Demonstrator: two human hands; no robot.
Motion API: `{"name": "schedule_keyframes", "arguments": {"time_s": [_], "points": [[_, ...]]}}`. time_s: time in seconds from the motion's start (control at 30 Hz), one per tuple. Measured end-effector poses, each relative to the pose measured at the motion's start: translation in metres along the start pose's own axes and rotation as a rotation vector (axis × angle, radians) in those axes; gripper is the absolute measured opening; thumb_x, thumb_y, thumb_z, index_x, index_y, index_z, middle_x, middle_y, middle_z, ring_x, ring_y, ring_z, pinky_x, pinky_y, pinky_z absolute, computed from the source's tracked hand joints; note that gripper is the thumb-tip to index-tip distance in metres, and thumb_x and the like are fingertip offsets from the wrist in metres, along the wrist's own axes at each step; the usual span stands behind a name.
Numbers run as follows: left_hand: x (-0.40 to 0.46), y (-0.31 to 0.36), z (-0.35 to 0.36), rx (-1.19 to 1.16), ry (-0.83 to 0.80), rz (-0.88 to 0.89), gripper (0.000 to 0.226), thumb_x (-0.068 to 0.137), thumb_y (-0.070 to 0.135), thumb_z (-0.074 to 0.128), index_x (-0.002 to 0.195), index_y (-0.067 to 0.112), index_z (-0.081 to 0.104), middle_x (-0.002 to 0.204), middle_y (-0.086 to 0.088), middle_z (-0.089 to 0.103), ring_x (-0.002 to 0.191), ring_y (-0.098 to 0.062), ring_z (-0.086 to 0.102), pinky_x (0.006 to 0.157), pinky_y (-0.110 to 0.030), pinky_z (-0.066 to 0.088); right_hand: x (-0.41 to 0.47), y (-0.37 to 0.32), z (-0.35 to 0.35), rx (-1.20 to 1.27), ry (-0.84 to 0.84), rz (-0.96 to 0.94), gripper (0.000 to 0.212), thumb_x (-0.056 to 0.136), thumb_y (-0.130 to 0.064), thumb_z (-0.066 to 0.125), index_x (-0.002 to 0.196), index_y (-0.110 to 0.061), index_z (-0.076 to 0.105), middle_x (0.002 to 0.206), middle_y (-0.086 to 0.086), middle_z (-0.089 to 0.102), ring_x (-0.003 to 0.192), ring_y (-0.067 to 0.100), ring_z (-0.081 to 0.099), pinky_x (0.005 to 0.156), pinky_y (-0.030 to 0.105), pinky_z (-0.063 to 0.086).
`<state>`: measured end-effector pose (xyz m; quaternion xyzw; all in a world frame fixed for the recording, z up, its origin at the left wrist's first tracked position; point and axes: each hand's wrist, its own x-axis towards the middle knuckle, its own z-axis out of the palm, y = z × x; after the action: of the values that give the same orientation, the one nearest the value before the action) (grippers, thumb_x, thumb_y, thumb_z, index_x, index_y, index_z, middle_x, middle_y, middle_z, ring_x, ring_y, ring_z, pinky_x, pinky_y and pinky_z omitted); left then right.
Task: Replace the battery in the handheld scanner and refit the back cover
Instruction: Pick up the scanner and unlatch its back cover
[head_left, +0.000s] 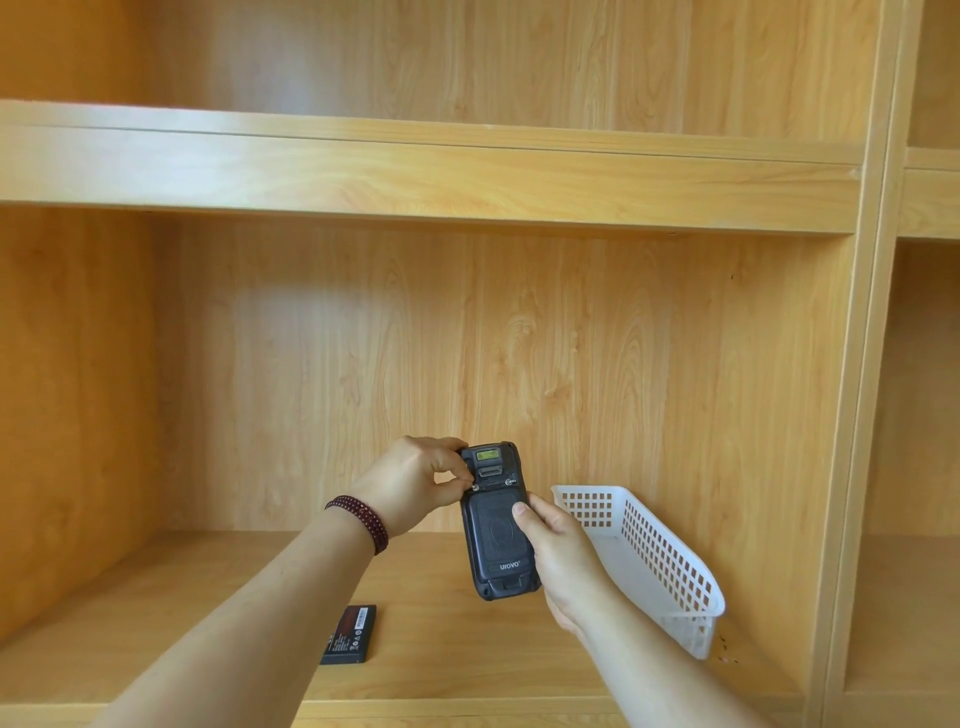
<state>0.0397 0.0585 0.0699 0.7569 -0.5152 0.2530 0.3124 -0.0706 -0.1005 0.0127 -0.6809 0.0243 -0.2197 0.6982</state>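
A: Where is the dark grey handheld scanner with the ribbed back cover (497, 525)?

B: Held up in the air in front of the wooden shelf unit, above the light wood shelf board (441, 639), back side facing the camera and its scan window end pointing up. The brand lettering near its lower end reads upside down.

A: Who holds it?

B: The right hand (558, 551) is wrapped around the scanner's right edge and lower half, thumb pressed flat on the back cover, fingers hidden behind the body. So that hand is clamped on the scanner.

A: And the left hand (415, 483)?

B: It sits at the scanner's upper left corner. Thumb and forefinger are pinched together on the small silver screw or latch (476, 487) at the top left of the cover. A matching fastener shows at the top right (509, 482). A dark red beaded bracelet (363, 519) circles the left wrist.

A: Is the cover on?

B: It lies flush on the back of the scanner; whether it is locked I cannot tell.

A: Anything else on the shelf?

B: A flat black rectangular battery with a red label (350, 634) lies on the board, below and to the left of the scanner, well apart from both hands. A white perforated plastic basket (654, 561) stands to the right, just beside the right forearm, near the back panel
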Motion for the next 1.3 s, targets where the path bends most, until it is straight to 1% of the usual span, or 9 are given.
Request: {"name": "schedule_keyframes", "arguments": {"time_s": [0.23, 0.37, 0.53, 0.67, 0.77, 0.87, 1.0, 1.07, 1.3], "points": [[0.0, 0.001, 0.005, 0.011, -0.016, -0.011, 0.009, 0.086, 0.017, 0.069, 0.084, 0.014, 0.077, 0.105, 0.004, 0.072, 0.092, -0.006, 0.068, 0.085, -0.028, 0.055, -0.002, 0.003, -0.003, -0.004, 0.026, -0.008, 0.027, 0.104, -0.019, 0.044, 0.108, -0.021, 0.071, 0.099, -0.001, 0.079, 0.097, 0.015, 0.073, 0.084, 0.034, 0.057], [0.0, 0.004, 0.007, 0.017, -0.008, -0.009, 0.009, 0.087, 0.017, 0.068, 0.082, 0.014, 0.076, 0.103, 0.005, 0.072, 0.088, -0.005, 0.068, 0.082, -0.027, 0.056, -0.004, 0.005, -0.003, 0.002, 0.037, -0.005, 0.027, 0.104, -0.019, 0.044, 0.107, -0.024, 0.071, 0.102, 0.001, 0.078, 0.1, 0.019, 0.072, 0.087, 0.04, 0.057], [0.0, 0.006, 0.006, 0.021, -0.018, 0.0, 0.009, 0.087, 0.015, 0.069, 0.082, 0.013, 0.076, 0.101, 0.005, 0.073, 0.086, -0.005, 0.068, 0.08, -0.025, 0.056, -0.006, 0.006, -0.003, 0.019, 0.037, 0.007, 0.027, 0.105, -0.019, 0.044, 0.11, -0.023, 0.07, 0.104, 0.002, 0.078, 0.102, 0.021, 0.071, 0.089, 0.043, 0.056], [0.001, 0.005, 0.001, 0.02, 0.062, -0.068, 0.009, 0.085, 0.007, 0.068, 0.084, 0.011, 0.076, 0.099, 0.003, 0.075, 0.085, -0.009, 0.07, 0.079, -0.029, 0.058, -0.008, 0.007, 0.001, 0.015, 0.033, 0.005, 0.026, 0.104, -0.02, 0.044, 0.112, -0.021, 0.069, 0.105, 0.002, 0.077, 0.103, 0.02, 0.071, 0.095, 0.045, 0.055], [0.002, 0.006, -0.003, -0.024, 0.058, -0.096, 0.009, 0.086, 0.007, 0.069, 0.084, 0.01, 0.077, 0.106, 0.008, 0.073, 0.09, -0.005, 0.07, 0.084, -0.023, 0.056, -0.008, 0.008, 0.004, 0.026, 0.037, -0.001, 0.026, 0.104, -0.019, 0.044, 0.111, -0.02, 0.069, 0.105, 0.003, 0.077, 0.103, 0.021, 0.071, 0.094, 0.046, 0.055], [0.0, 0.006, -0.007, -0.082, 0.022, -0.129, 0.008, 0.085, 0.009, 0.071, 0.085, 0.013, 0.079, 0.118, 0.001, 0.069, 0.105, -0.001, 0.064, 0.091, -0.014, 0.052, -0.008, 0.005, 0.006, 0.052, 0.039, -0.005, 0.027, 0.104, -0.017, 0.043, 0.11, -0.018, 0.07, 0.105, 0.006, 0.077, 0.1, 0.021, 0.072, 0.089, 0.042, 0.056], [0.002, 0.006, -0.01, -0.11, -0.019, -0.126, 0.01, 0.082, 0.006, 0.073, 0.084, 0.013, 0.079, 0.117, -0.009, 0.071, 0.119, -0.007, 0.06, 0.096, -0.022, 0.052, -0.007, 0.002, 0.007, 0.078, 0.041, -0.007, 0.027, 0.104, -0.016, 0.044, 0.11, -0.016, 0.07, 0.105, 0.008, 0.077, 0.099, 0.022, 0.072, 0.086, 0.042, 0.056], [0.002, 0.006, -0.011, -0.105, -0.032, -0.118, 0.01, 0.082, 0.006, 0.073, 0.083, 0.013, 0.079, 0.115, -0.009, 0.072, 0.119, -0.009, 0.061, 0.097, -0.025, 0.053, -0.008, 0.002, 0.007, 0.081, 0.04, -0.004, 0.027, 0.104, -0.016, 0.044, 0.11, -0.016, 0.07, 0.104, 0.007, 0.077, 0.098, 0.022, 0.072, 0.084, 0.041, 0.057], [-0.001, 0.004, -0.007, -0.067, -0.019, -0.079, 0.009, 0.083, 0.008, 0.072, 0.086, 0.013, 0.08, 0.116, -0.008, 0.072, 0.112, -0.011, 0.066, 0.094, -0.029, 0.055, -0.014, 0.001, 0.01, 0.088, 0.054, 0.005, 0.025, 0.104, -0.016, 0.045, 0.112, -0.016, 0.068, 0.105, 0.006, 0.077, 0.102, 0.023, 0.071, 0.091, 0.042, 0.055]]}}
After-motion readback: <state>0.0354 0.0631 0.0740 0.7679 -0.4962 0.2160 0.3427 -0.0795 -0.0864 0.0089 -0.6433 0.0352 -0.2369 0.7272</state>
